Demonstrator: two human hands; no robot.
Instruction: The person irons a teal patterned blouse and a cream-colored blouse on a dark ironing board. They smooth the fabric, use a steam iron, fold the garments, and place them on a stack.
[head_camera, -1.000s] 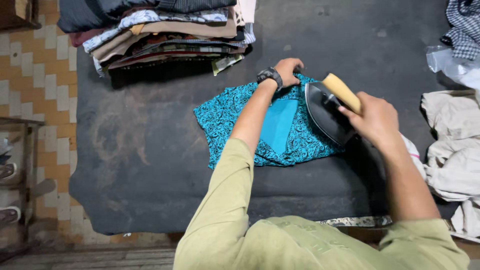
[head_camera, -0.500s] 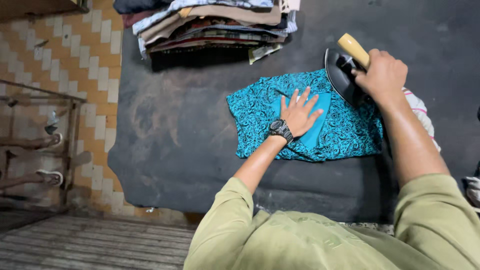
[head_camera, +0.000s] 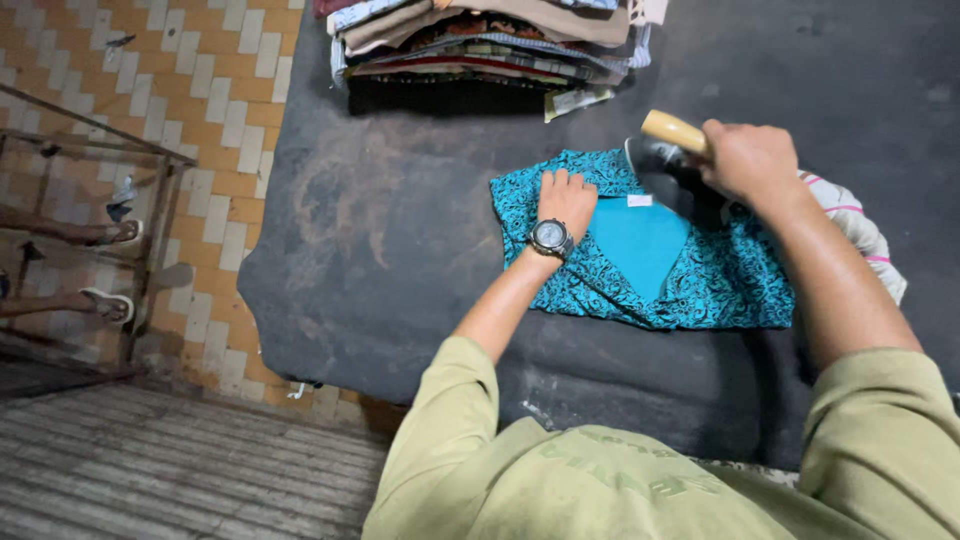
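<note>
A folded teal garment with a black swirl print lies on the dark padded table. My left hand, wearing a wristwatch, presses flat on the garment's left part. My right hand grips the pale wooden handle of a heavy black iron, which rests on the garment's upper edge.
A stack of folded clothes sits at the table's far edge. A white cloth with pink stripes lies to the right of the garment. Left of the table are a tiled floor, a metal frame and another person's sandalled feet.
My view has swung to the left. My left hand has slid from the garment's middle to its left part. The iron stays at the garment's upper edge in my right hand.
</note>
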